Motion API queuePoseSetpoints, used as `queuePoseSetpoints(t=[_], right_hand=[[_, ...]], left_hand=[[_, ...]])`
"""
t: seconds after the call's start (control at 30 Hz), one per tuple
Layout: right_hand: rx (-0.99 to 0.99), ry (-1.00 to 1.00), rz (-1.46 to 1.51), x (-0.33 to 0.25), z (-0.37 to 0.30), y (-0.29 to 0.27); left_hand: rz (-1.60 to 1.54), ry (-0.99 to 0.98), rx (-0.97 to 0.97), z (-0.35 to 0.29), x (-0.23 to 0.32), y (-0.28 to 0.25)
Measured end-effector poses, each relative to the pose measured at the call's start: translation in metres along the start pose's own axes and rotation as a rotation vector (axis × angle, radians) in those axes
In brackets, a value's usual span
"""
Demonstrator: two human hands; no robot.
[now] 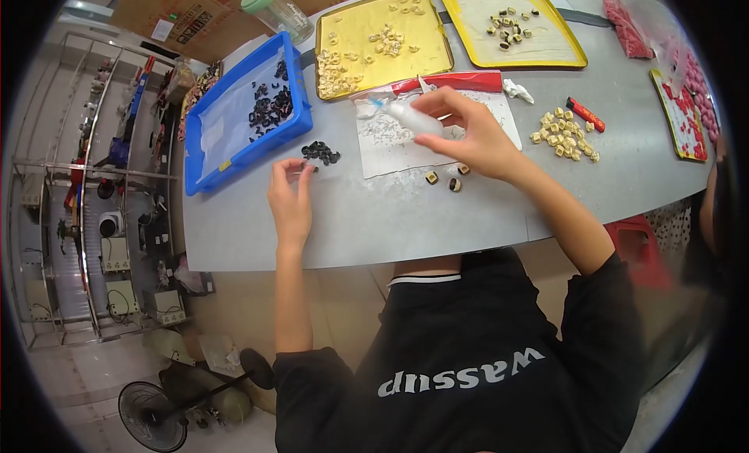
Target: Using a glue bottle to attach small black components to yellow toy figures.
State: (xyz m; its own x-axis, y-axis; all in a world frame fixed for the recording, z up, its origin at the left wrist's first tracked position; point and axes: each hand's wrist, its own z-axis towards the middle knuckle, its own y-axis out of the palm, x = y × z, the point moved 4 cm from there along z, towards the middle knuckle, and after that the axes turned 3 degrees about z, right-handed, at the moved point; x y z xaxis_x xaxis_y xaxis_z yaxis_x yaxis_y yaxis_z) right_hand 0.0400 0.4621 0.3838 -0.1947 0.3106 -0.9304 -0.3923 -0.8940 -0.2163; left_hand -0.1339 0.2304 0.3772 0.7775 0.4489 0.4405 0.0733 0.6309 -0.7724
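Note:
My right hand (pixel 472 133) is closed round a small translucent white squeeze bottle (pixel 413 117) with a blue tip, tilted above a white sheet (pixel 390 155) strewn with pale residue. My left hand (pixel 290 191) is pinched at the near side of a little pile of black pieces (pixel 321 152). A small dark piece (pixel 314 169) shows at its fingertips, partly hidden by them. Near the sheet's front edge lie a few cream cube pieces with dark parts (pixel 455 184). Right of the sheet is a heap of plain cream cubes (pixel 563 133), beside a red-and-black marker-like stick (pixel 585 114).
A blue tray (pixel 300 78) of black pieces stands left. Two yellow trays (pixel 446 51) (pixel 577 61) with small pieces lie at the back. A red strip (pixel 476 81) and crumpled tissue (pixel 518 91) border the sheet. A lidded jar (pixel 285 16) stands behind; another person's arm (pixel 710 195) is far right.

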Motion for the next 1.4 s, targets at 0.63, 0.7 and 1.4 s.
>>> queuePoseSetpoints(t=[0.63, 0.7, 1.4], right_hand=[[0.311, 0.320, 1.066, 0.023, 0.008, -0.031], [0.296, 0.282, 1.072, 0.022, 0.011, -0.033], [0.323, 0.203, 0.782, 0.016, 0.009, -0.029]], left_hand=[[-1.201, -0.230, -0.348, 0.012, 0.105, 0.090], [-1.296, -0.279, -0.326, 0.010, 0.096, 0.089], [-1.175, -0.343, -0.400, 0.012, 0.103, 0.096]])
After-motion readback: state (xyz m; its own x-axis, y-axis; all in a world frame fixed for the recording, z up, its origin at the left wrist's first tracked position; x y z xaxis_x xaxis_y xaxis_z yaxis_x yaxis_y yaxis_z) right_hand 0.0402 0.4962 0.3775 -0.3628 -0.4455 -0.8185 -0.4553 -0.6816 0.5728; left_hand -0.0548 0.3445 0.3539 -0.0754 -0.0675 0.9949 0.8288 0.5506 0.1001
